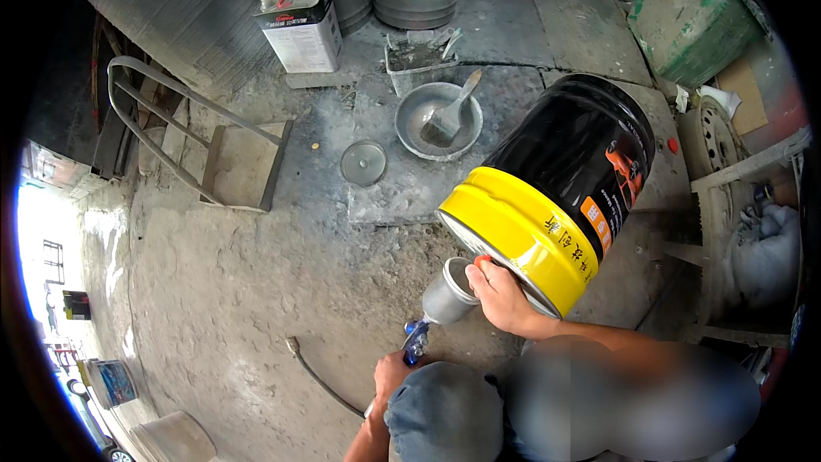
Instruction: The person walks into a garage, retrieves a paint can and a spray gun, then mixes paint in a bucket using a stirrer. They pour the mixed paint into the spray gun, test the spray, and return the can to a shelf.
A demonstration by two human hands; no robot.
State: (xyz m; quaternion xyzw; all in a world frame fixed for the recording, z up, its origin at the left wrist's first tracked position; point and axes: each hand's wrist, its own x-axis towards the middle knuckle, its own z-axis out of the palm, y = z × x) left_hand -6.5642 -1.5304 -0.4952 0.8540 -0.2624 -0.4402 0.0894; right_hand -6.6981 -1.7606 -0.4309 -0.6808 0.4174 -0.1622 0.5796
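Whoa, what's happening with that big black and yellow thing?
A person's left hand holds a blue spray gun with a grey cup on it. The cup sits by the yellow end of the big drum, which is tipped over. The right hand is at a red piece there. I can't see whether anything is flowing. Beyond them, a brush rests in a grey bowl.

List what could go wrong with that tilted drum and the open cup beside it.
The drum's yellow end tilts toward the open metal cup, so any liquid leaving it might miss the rim. The cup is mounted on a blue spray gun held in the left grip; a wobble could tip it. The floor hose might snag a foot.
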